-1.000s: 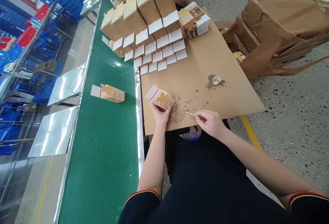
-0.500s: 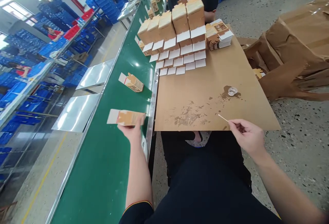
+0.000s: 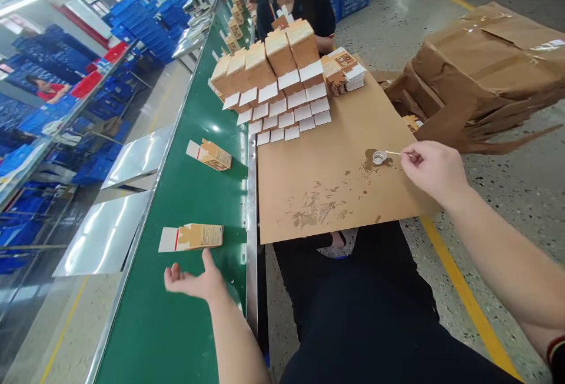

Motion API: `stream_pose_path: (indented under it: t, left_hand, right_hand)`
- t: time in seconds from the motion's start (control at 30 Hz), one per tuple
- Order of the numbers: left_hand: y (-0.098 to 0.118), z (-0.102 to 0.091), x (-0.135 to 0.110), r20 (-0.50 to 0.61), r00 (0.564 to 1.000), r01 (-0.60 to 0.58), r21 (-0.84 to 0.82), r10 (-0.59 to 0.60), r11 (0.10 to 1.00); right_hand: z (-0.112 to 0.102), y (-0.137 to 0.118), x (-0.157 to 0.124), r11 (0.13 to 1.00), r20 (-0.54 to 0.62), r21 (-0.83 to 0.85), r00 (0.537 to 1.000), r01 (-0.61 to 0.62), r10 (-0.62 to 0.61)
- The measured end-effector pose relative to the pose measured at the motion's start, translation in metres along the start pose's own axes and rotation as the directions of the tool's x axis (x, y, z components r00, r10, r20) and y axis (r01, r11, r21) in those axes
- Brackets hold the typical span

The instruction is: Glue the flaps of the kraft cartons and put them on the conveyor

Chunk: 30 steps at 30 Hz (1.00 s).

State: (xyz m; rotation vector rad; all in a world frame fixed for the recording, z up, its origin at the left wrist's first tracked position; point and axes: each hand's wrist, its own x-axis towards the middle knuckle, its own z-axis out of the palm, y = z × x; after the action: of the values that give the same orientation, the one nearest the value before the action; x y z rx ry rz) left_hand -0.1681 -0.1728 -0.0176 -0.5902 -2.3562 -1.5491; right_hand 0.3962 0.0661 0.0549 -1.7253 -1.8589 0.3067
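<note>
My left hand [image 3: 194,281] hovers open over the green conveyor belt [image 3: 185,325], just below a small tan carton [image 3: 192,237] with a white flap that lies flat on the belt. My right hand [image 3: 435,169] pinches a thin stick [image 3: 394,153] whose tip reaches into a small clear cap [image 3: 378,157] on the stained cardboard sheet [image 3: 335,184]. A second carton [image 3: 209,155] lies farther up the belt.
Rows of folded cartons [image 3: 273,78] with white flaps and a stack of flat blanks [image 3: 344,75] stand at the far end of the sheet. Another person in black [image 3: 304,2] stands behind them. Crumpled brown boxes [image 3: 481,72] lie on the floor at right.
My left hand carried the carton from the cardboard sheet to the belt and let go of it. My right hand moved the stick up to the clear cap.
</note>
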Motion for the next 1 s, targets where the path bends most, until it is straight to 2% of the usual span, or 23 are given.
stream_pose_path:
  t: [0.07, 0.13, 0.27, 0.5, 0.67, 0.8, 0.9, 0.97, 1.0]
  left_hand:
    - [0.006, -0.013, -0.012, -0.009, 0.995, -0.101, -0.038, 0.1, 0.994]
    - [0.015, -0.021, -0.025, 0.027, 0.986, -0.164, -0.099, 0.167, 0.982]
    - [0.034, -0.022, -0.04, 0.089, 0.978, -0.169, -0.202, 0.19, 0.965]
    - [0.052, -0.003, -0.048, 0.158, 0.972, -0.129, -0.247, 0.171, 0.96]
    - [0.057, 0.005, -0.055, 0.214, 0.958, -0.125, -0.292, 0.192, 0.948]
    - [0.057, -0.001, -0.06, 0.256, 0.949, -0.099, -0.32, 0.187, 0.942]
    - [0.06, -0.001, -0.06, 0.222, 0.956, -0.097, -0.384, 0.193, 0.918]
    - [0.067, 0.012, -0.054, 0.199, 0.96, -0.091, -0.447, 0.198, 0.89]
    - [0.073, 0.024, -0.049, 0.199, 0.96, -0.078, -0.484, 0.196, 0.872]
  right_hand:
    - [-0.002, -0.002, 0.017, 0.995, 0.105, -0.1, 0.994, -0.007, 0.017]
    - [0.001, -0.005, 0.025, 0.989, 0.197, -0.145, 0.98, -0.005, 0.034]
    - [0.013, -0.006, 0.023, 0.986, 0.268, -0.166, 0.963, 0.027, 0.019]
    - [0.027, 0.013, 0.011, 1.0, 0.189, 0.001, 0.982, 0.017, -0.017]
    - [0.033, 0.011, 0.009, 0.998, 0.167, 0.052, 0.986, -0.027, 0.018]
    - [0.023, 0.015, 0.0, 0.997, 0.174, 0.036, 0.982, -0.075, 0.068]
    - [0.007, 0.03, -0.009, 0.991, 0.107, 0.086, 0.99, -0.104, 0.095]
    - [-0.004, 0.04, -0.005, 0.98, 0.012, 0.174, 0.995, -0.098, 0.097]
    - [-0.008, 0.043, 0.002, 0.97, -0.037, 0.225, 0.995, -0.085, 0.096]
